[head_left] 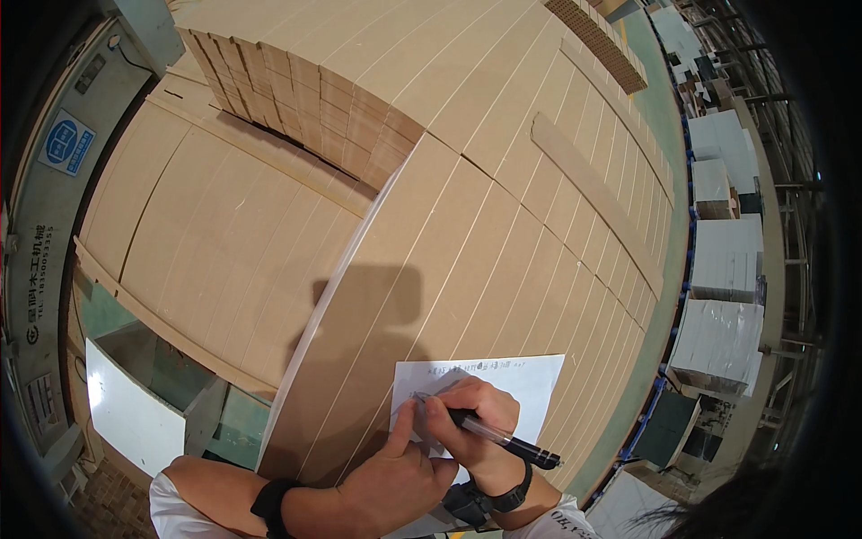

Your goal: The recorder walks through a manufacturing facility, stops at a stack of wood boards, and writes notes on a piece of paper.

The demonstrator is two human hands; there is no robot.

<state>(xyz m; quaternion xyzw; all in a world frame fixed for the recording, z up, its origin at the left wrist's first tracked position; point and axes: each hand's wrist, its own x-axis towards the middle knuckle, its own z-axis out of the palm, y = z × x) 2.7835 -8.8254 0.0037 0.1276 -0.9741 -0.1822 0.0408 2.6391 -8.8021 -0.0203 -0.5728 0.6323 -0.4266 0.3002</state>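
Observation:
A white sheet of paper (537,388) with a line of handwriting near its top lies on a stack of light brown boards (467,242). My right hand (478,415) is closed around a black pen with a clear barrel (503,438), its tip down by the paper's left side. My left hand (395,476) rests at the paper's lower left. Its index finger is stretched out onto the sheet close to the pen tip, and the other fingers are partly curled and partly hidden. Nothing shows in that hand.
Stacked board strips (305,99) rise at the upper left, above a lower board surface (224,234). A loose strip (597,202) lies across the boards. A grey machine (45,207) stands at far left, a white panel (135,409) below it. Pale stacks (725,260) line the right.

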